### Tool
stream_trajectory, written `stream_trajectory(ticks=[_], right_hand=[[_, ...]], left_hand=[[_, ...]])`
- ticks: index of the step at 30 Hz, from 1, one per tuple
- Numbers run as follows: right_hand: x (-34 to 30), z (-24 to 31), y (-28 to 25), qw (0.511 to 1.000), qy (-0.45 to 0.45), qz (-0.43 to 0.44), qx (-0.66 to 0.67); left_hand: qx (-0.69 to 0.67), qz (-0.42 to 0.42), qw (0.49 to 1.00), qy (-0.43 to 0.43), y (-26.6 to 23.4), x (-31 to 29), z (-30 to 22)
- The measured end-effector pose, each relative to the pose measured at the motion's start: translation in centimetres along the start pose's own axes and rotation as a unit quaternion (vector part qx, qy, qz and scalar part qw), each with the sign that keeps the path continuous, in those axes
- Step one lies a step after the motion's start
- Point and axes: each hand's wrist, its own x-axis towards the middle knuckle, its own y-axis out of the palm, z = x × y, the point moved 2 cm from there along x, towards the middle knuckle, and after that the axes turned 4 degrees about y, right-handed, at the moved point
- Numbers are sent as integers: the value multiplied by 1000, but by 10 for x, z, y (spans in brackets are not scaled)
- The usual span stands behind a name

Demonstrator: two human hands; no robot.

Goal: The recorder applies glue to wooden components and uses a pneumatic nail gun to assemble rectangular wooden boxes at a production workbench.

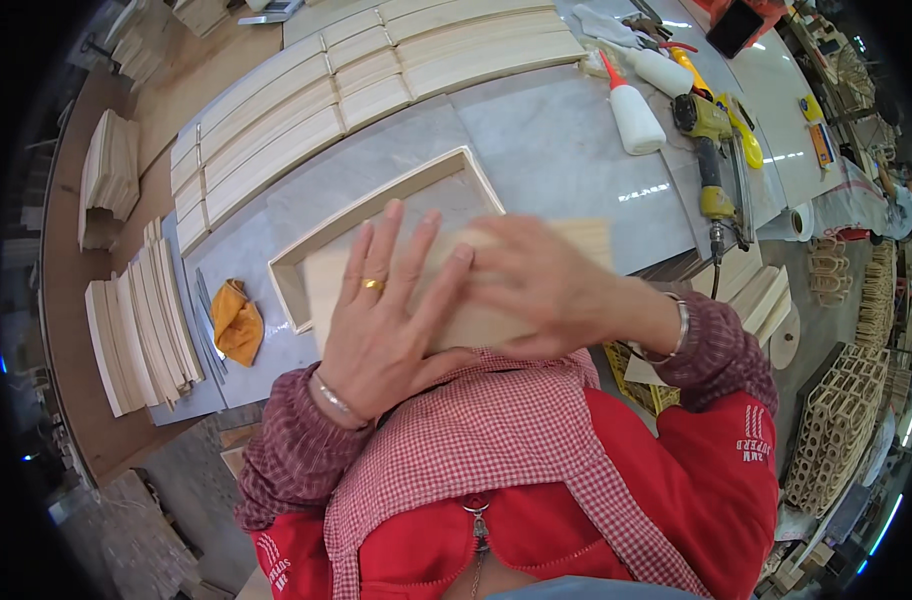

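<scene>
Frame, one, pale wood, long and shallow (326, 238): lying on the grey worktop (566, 130); we take it as landmark for all other entries. Board, one, pale (466, 325): over the near right part of the frame, hiding that part; whether the two touch we cannot tell.

Left hand, bare, ringed (391, 310): laid flat on the board, fingers spread, gripping nothing we can see; its fingertips cover some of the frame's interior. Right hand (546, 285): across the board's right half, blurred; whether it grasps or merely presses we cannot tell.

Around the frame we count further. Beyond it: long wooden strips in banded bundles (366, 90). Just left of it: a crumpled orange cloth (237, 322), then thin grey strips (208, 330) and a stack of short wooden pieces (144, 335). Farther left and beyond: another wooden stack (109, 180). Right of it and beyond: a white squeeze bottle with red nozzle (636, 118), a second white bottle (663, 72) behind that. Well to its right: a green-and-black power tool (711, 160). Right and nearer us, below worktop level: a yellow crate (666, 398), partly hidden.
</scene>
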Motion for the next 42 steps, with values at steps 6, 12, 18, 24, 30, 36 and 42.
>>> stream_trajectory(ticks=[6,12,18,24,30,36,42], right_hand=[[20,-1,18,999,-19,-27,7],[5,-33,-15,977,88,-186,53],[-32,-72,4,890,326,-221,228],[-33,-71,32,835,404,-199,317],[-32,-67,38,857,389,-189,281],[-32,-61,38,878,363,-206,234],[-33,-58,44,896,353,-207,175]], left_hand=[[-60,36,998,-10,11,-3,20],[-11,55,997,-61,-7,1,60],[-32,66,984,-160,-7,16,84],[-17,96,982,-164,7,21,82],[-1,101,983,-154,18,7,82],[23,88,987,-136,29,-3,88],[14,76,988,-133,35,-9,91]])
